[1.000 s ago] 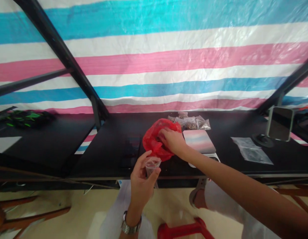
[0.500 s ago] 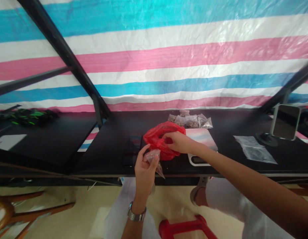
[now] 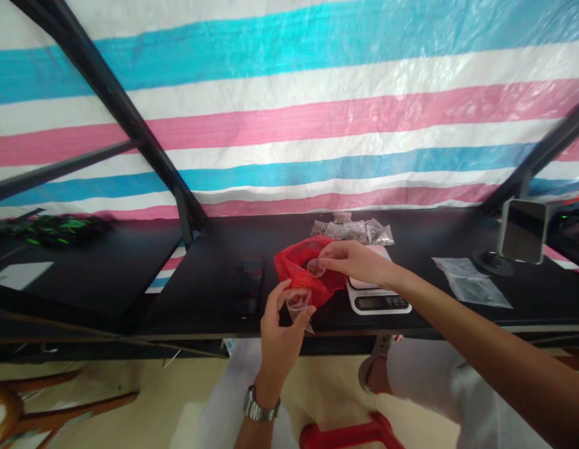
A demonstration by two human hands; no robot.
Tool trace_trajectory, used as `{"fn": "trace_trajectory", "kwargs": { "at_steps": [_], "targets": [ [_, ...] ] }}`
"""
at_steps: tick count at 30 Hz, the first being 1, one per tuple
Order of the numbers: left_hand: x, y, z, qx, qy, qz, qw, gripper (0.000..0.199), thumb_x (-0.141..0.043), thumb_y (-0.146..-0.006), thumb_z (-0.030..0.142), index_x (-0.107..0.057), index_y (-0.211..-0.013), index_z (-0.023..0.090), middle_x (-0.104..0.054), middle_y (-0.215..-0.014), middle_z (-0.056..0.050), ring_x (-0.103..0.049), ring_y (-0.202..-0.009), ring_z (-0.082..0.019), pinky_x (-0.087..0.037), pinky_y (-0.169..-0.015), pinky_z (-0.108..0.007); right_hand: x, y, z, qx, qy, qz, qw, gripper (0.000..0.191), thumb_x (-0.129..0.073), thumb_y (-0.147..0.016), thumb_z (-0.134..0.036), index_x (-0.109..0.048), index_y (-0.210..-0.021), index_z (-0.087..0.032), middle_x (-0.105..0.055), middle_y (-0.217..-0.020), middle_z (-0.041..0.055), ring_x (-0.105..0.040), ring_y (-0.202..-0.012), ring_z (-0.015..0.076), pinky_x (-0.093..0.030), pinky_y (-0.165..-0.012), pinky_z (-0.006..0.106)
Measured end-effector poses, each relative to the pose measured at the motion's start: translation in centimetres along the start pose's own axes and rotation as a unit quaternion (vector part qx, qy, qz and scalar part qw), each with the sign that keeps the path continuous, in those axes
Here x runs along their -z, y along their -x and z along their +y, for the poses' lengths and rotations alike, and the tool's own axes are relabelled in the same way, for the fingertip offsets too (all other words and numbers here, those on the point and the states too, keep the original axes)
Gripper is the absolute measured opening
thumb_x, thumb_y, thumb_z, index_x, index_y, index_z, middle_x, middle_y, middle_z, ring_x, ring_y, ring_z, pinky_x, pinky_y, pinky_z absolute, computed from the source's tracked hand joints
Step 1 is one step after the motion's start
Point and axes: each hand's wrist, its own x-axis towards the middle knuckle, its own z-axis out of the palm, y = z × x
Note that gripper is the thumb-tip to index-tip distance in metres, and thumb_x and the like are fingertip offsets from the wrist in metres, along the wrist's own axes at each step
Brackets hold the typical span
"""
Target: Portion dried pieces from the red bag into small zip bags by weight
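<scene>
My left hand (image 3: 281, 333) pinches a small clear plastic bag (image 3: 299, 301) between thumb and fingers, its mouth spread wide, just in front of the red plastic bag (image 3: 290, 259). With its fingertips my right hand (image 3: 357, 260) grips a small clear cup (image 3: 316, 268) at the opening of the red bag. What lies deeper in the red bag is hidden. Right of it stands a white kitchen scale (image 3: 379, 305), partly covered by my right hand and forearm. Behind the scale sit several filled clear bags (image 3: 352, 232).
Flat clear bags (image 3: 479, 288) lie on the black table (image 3: 214, 262) at the right, beside a phone on a stand (image 3: 523, 232). A dark flat object (image 3: 249, 288) lies left of the red bag. Below the table is a red stool (image 3: 348, 435).
My right hand has risen from inside the red bag, and the clear cup now shows in its fingers. The small bag in my left hand has opened wider. The view has shifted slightly.
</scene>
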Motion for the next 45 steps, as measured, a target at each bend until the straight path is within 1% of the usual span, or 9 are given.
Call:
{"fn": "trace_trajectory", "kwargs": {
  "at_steps": [7, 11, 15, 18, 24, 29, 34, 39, 45],
  "targets": [
    [-1.3, 0.2, 0.4, 0.005, 0.003, -0.015, 1.0, 0.074, -0.09, -0.08, 0.034, -0.056, -0.146, 0.025, -0.079, -0.105, -0.004, -0.08, -0.099, -0.023, -0.063, -0.092, -0.037, -1.3, 2.6, -2.7, 0.056, 0.004, 0.033, 0.998, 0.031, -0.075, -0.091, -0.05, -0.075, -0.094, -0.019, -0.082, -0.092, 0.007, -0.075, -0.085, 0.0211, -0.058, -0.075, 0.031],
    [-1.7, 0.3, 0.6, 0.012, 0.032, -0.016, 0.999, 0.081, -0.09, -0.081, 0.033, -0.051, -0.152, 0.029, -0.077, -0.126, -0.008, -0.078, -0.114, -0.024, -0.061, -0.101, -0.038, -2.4, 3.7, -2.7, 0.075, 0.096, 0.085, 0.989, 0.023, -0.071, -0.094, -0.044, -0.075, -0.096, -0.021, -0.076, -0.081, 0.0028, -0.063, -0.066, 0.0158, -0.045, -0.058, 0.028],
    [-1.8, 0.3, 0.9, 0.021, 0.064, -0.009, 0.998, 0.083, -0.09, -0.082, 0.032, -0.05, -0.154, 0.03, -0.077, -0.122, -0.006, -0.077, -0.114, -0.024, -0.062, -0.099, -0.036, -3.2, 4.6, -2.6, 0.079, 0.137, 0.082, 0.984, 0.015, -0.07, -0.096, -0.036, -0.075, -0.095, -0.022, -0.07, -0.076, -0.0005, -0.056, -0.062, 0.0136, -0.041, -0.055, 0.027],
    [-1.9, 0.3, 0.9, 0.019, 0.069, -0.011, 0.997, 0.082, -0.09, -0.083, 0.034, -0.05, -0.154, 0.031, -0.077, -0.122, -0.006, -0.077, -0.113, -0.023, -0.063, -0.097, -0.035, -3.6, 5.1, -2.5, 0.123, 0.161, 0.067, 0.977, 0.006, -0.073, -0.094, -0.026, -0.075, -0.099, -0.024, -0.076, -0.091, -0.0002, -0.059, -0.067, 0.0134, -0.045, -0.06, 0.026],
    [-1.7, 0.1, 0.5, -0.002, 0.064, 0.001, 0.998, 0.08, -0.09, -0.083, 0.036, -0.052, -0.153, 0.029, -0.076, -0.111, -0.003, -0.077, -0.104, -0.02, -0.061, -0.096, -0.033, -3.6, 5.3, -2.0, 0.247, 0.213, 0.049, 0.944, 0.025, -0.068, -0.097, -0.013, -0.074, -0.118, -0.026, -0.077, -0.129, 0.0035, -0.072, -0.116, 0.0197, -0.055, -0.099, 0.032],
    [-1.6, 0.0, 0.5, 0.001, 0.068, 0.002, 0.998, 0.08, -0.091, -0.081, 0.037, -0.053, -0.152, 0.028, -0.076, -0.11, -0.003, -0.077, -0.102, -0.02, -0.061, -0.095, -0.032, -3.4, 5.7, -2.3, 0.259, 0.231, 0.057, 0.936, 0.025, -0.069, -0.099, -0.017, -0.073, -0.121, -0.027, -0.078, -0.131, 0.0031, -0.074, -0.112, 0.0193, -0.057, -0.097, 0.031],
    [-1.2, 0.2, 0.4, -0.007, 0.046, 0.004, 0.999, 0.081, -0.091, -0.081, 0.035, -0.052, -0.151, 0.028, -0.078, -0.109, -0.003, -0.077, -0.102, -0.02, -0.06, -0.097, -0.034, -2.1, 4.4, -2.1, 0.191, 0.258, 0.175, 0.931, 0.013, -0.07, -0.098, -0.024, -0.075, -0.11, -0.024, -0.081, -0.115, 0.004, -0.072, -0.084, 0.017, -0.055, -0.08, 0.029],
    [-0.8, 0.4, 0.0, -0.001, 0.035, -0.042, 0.998, 0.083, -0.089, -0.084, 0.037, -0.048, -0.156, 0.029, -0.081, -0.107, -0.003, -0.078, -0.103, -0.022, -0.061, -0.1, -0.038, -2.1, 0.4, -0.2, 0.016, 0.41, 0.077, 0.909, 0.011, -0.068, -0.098, -0.022, -0.075, -0.105, -0.021, -0.082, -0.107, 0.0074, -0.075, -0.094, 0.0232, -0.05, -0.08, 0.03],
    [-0.4, 0.3, -0.6, 0.021, -0.015, -0.061, 0.998, 0.087, -0.088, -0.085, 0.041, -0.046, -0.16, 0.03, -0.081, -0.112, -0.005, -0.079, -0.101, -0.023, -0.063, -0.095, -0.038, -4.1, -3.1, 0.8, -0.047, 0.509, 0.112, 0.852, 0.031, -0.048, -0.109, -0.031, -0.071, -0.124, -0.017, -0.078, -0.122, 0.0169, -0.077, -0.105, 0.0304, -0.052, -0.082, 0.035]
  ]
}}
